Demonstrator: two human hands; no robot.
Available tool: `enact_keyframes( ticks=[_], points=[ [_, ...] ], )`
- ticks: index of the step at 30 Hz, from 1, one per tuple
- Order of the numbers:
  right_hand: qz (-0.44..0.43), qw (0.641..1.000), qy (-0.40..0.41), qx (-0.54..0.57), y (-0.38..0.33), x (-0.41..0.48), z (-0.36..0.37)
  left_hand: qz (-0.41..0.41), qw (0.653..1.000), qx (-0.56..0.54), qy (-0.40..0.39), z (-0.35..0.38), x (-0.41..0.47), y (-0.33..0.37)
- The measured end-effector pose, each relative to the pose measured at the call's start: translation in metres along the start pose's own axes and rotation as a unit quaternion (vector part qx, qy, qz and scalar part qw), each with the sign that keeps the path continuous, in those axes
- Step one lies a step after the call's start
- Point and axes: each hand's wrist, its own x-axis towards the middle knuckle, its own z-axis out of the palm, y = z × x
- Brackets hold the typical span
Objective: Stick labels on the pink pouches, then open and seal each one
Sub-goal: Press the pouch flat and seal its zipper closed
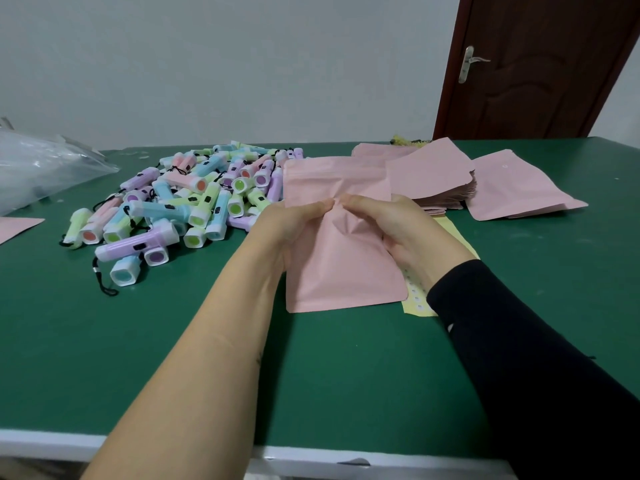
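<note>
Your left hand (280, 225) and right hand (398, 226) both pinch the pink pouch (339, 268) at its creased middle, thumbs nearly meeting, over the middle of the table (346, 375). The yellow label sheet (415, 303) lies under the pouch's right edge. Spare pouches (436, 178) are stacked near the far right corner, and toy torches (180, 206) are heaped far left.

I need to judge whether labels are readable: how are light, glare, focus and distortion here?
Head view: soft, even light, only a faint shadow on the table under the held pouch; mild glare on the clear plastic bag; the door leans from wide-angle distortion; print on the label sheet is too soft to read.
</note>
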Motion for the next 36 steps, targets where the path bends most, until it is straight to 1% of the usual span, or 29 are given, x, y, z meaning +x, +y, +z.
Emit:
enact_keyframes(
  ticks=[3,7,10,13,19,26,30,32,33,34,36],
  points=[
    [0.006,1.000,0.000,-0.027,-0.001,0.000,0.001,0.029,0.999,-0.015,0.020,0.000,0.003,-0.002],
    [0.001,0.999,0.016,-0.030,-0.002,-0.003,0.003,0.038,0.999,-0.021,0.019,0.001,0.002,-0.003],
    [-0.007,0.999,0.032,-0.011,-0.005,-0.006,0.003,0.006,0.999,-0.030,-0.022,0.000,0.000,0.001],
    [-0.021,0.998,0.063,-0.001,-0.007,-0.007,0.003,-0.027,0.999,0.017,-0.043,-0.003,-0.001,0.007],
    [-0.042,0.995,0.069,-0.067,-0.008,-0.007,0.001,-0.001,0.998,0.067,-0.018,-0.004,-0.001,0.004],
    [-0.045,0.994,0.047,-0.088,-0.007,-0.008,-0.002,0.015,0.999,0.043,-0.001,-0.003,-0.003,0.005],
    [-0.049,0.995,0.027,-0.078,-0.010,-0.008,-0.001,0.041,0.999,0.003,0.018,-0.002,-0.006,0.008],
    [-0.051,0.995,0.032,-0.074,-0.011,-0.009,0.001,0.053,0.997,-0.049,0.030,-0.003,-0.007,0.009],
    [-0.060,0.995,0.049,-0.065,-0.011,-0.009,0.002,0.065,0.994,-0.068,0.050,-0.004,-0.006,0.009],
    [-0.077,0.993,0.079,-0.047,-0.010,-0.010,0.003,0.091,0.991,-0.056,0.080,-0.006,-0.005,0.009],
    [-0.115,0.981,0.153,0.027,-0.013,-0.009,0.003,0.181,0.974,0.036,0.133,-0.007,-0.004,0.010]
  ],
)
